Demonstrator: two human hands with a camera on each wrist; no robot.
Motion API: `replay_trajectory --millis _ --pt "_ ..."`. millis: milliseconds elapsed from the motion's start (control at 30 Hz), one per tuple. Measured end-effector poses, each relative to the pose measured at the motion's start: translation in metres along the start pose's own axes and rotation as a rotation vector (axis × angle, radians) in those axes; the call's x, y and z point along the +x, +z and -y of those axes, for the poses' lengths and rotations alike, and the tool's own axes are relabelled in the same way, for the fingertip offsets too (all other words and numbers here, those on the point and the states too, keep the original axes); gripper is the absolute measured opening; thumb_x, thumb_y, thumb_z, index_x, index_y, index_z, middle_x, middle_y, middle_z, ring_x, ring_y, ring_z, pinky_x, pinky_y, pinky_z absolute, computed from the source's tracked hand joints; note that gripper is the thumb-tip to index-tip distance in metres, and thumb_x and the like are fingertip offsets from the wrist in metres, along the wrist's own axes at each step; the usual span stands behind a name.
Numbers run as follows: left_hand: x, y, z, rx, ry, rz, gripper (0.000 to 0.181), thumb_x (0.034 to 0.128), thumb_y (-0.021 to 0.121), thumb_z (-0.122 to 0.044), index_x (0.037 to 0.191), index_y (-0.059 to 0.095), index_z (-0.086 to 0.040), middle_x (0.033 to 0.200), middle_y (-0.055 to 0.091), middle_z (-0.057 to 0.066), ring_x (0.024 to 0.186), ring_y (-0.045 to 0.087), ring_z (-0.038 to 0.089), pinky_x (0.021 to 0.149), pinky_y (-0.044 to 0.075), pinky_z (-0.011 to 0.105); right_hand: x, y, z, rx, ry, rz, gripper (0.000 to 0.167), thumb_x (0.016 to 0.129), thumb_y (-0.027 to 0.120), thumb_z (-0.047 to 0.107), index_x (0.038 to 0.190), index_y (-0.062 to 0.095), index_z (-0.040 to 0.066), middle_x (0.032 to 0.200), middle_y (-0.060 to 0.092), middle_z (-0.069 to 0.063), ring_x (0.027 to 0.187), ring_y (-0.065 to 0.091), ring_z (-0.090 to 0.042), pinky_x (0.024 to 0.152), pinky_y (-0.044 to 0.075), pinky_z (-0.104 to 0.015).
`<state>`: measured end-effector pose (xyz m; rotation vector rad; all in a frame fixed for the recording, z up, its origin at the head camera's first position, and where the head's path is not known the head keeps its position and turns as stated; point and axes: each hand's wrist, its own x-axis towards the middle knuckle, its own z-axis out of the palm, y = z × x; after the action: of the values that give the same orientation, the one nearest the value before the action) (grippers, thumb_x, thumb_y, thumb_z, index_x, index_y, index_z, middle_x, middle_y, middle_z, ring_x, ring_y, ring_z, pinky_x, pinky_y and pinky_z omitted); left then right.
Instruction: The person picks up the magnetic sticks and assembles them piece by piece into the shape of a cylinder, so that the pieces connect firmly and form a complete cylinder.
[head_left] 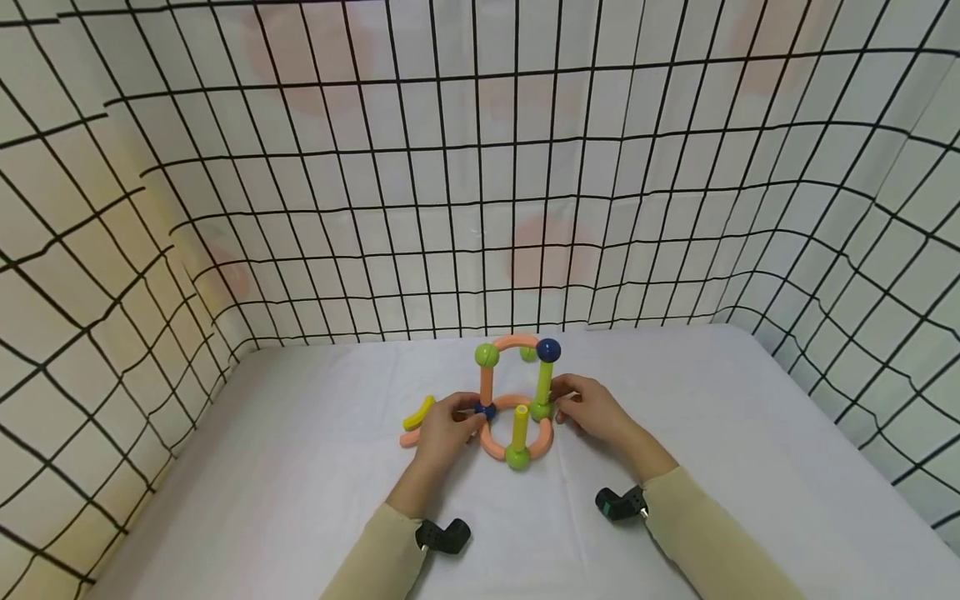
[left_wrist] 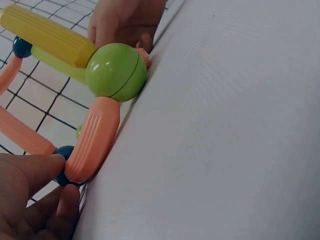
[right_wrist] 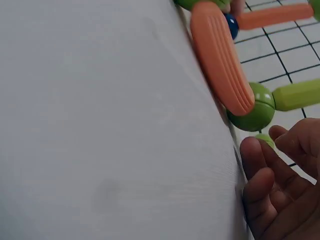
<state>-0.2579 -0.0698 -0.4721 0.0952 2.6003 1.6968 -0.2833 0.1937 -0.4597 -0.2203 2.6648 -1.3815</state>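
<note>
A toy frame of balls and sticks stands on the white surface, with curved orange sticks (head_left: 492,447) forming a ring at its base. My left hand (head_left: 447,429) pinches the dark blue ball (left_wrist: 61,172) at the ring's left between thumb and fingers. Beside the green ball (right_wrist: 257,112) at the ring's right is my right hand (head_left: 596,408), its fingers loosely bent and holding nothing. A yellow stick (head_left: 521,429) rises from the front green ball (head_left: 517,457). An orange upright (head_left: 487,386) and a lime upright (head_left: 544,383) carry a green ball (head_left: 487,356) and a blue ball (head_left: 549,350).
Left of the frame, partly behind my left hand, lie a loose yellow curved stick (head_left: 418,412) and an orange stick (head_left: 409,438). Another green ball (head_left: 528,355) shows at the back, under the top orange arc (head_left: 516,341). Black netting (head_left: 517,204) surrounds the white surface (head_left: 300,467).
</note>
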Motion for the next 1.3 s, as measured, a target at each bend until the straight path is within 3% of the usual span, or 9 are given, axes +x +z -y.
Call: replay_trajectory --millis 233,367,500,600,767,1067,1300 --pt "0.0 0.001 0.0 0.005 0.01 -0.021 0.032 0.0914 0.072 -0.018 0.123 0.069 -0.014 0.114 0.07 0.007 0.09 0.062 0.017 0.068 0.058 0.027 0.034 -0.015 0.003 0.011 0.061 -0.09 0.035 0.1 0.059 0.021 0.134 0.056 0.012 0.129 0.059 -0.013 0.1 0.061 -0.024 0.071 0.052 -0.029" --pt "0.0 0.002 -0.001 0.011 0.016 -0.029 0.031 0.0913 0.073 -0.018 0.122 0.069 -0.014 0.111 0.07 0.006 0.089 0.062 0.017 0.067 0.058 0.027 0.05 -0.02 0.005 0.011 0.05 -0.114 0.044 0.099 0.06 0.022 0.14 0.051 0.011 0.138 0.055 -0.015 0.12 0.055 -0.031 0.089 0.053 -0.037" --pt "0.001 0.003 -0.003 0.019 0.024 -0.03 0.031 0.091 0.073 -0.018 0.121 0.069 -0.014 0.112 0.071 0.007 0.09 0.063 0.017 0.067 0.058 0.026 0.059 -0.02 0.008 0.041 0.042 -0.098 0.046 0.099 0.061 0.023 0.143 0.048 0.012 0.144 0.052 -0.014 0.133 0.048 -0.034 0.108 0.044 -0.049" --pt "0.001 0.004 -0.004 0.028 0.024 -0.025 0.031 0.0915 0.073 -0.019 0.122 0.069 -0.014 0.112 0.07 0.006 0.09 0.062 0.017 0.068 0.057 0.026 0.065 -0.018 0.008 0.085 0.042 -0.08 0.045 0.1 0.06 0.024 0.143 0.049 0.015 0.147 0.051 -0.012 0.138 0.045 -0.034 0.114 0.037 -0.054" --pt "0.001 0.003 -0.005 0.048 0.017 -0.03 0.03 0.0923 0.072 -0.019 0.122 0.069 -0.015 0.112 0.07 0.005 0.09 0.061 0.017 0.069 0.057 0.026 0.08 -0.012 0.008 0.045 0.01 -0.047 0.042 0.099 0.061 0.029 0.137 0.055 0.015 0.141 0.056 -0.01 0.129 0.051 -0.032 0.111 0.039 -0.052" --pt "-0.001 0.004 -0.002 0.047 0.021 -0.023 0.03 0.0929 0.071 -0.018 0.123 0.069 -0.015 0.112 0.07 0.006 0.089 0.062 0.016 0.069 0.057 0.026 0.092 -0.004 0.007 -0.059 0.034 -0.033 0.036 0.097 0.065 0.026 0.131 0.058 0.018 0.134 0.059 -0.009 0.121 0.054 -0.029 0.108 0.042 -0.05" --pt "0.0 0.002 0.002 0.044 0.018 -0.029 0.03 0.0935 0.07 -0.019 0.123 0.068 -0.016 0.114 0.07 0.006 0.088 0.062 0.016 0.069 0.057 0.027 0.094 0.002 0.009 -0.03 0.053 -0.043 0.021 0.095 0.067 0.025 0.116 0.064 0.019 0.12 0.062 -0.007 0.105 0.054 -0.026 0.095 0.045 -0.04"
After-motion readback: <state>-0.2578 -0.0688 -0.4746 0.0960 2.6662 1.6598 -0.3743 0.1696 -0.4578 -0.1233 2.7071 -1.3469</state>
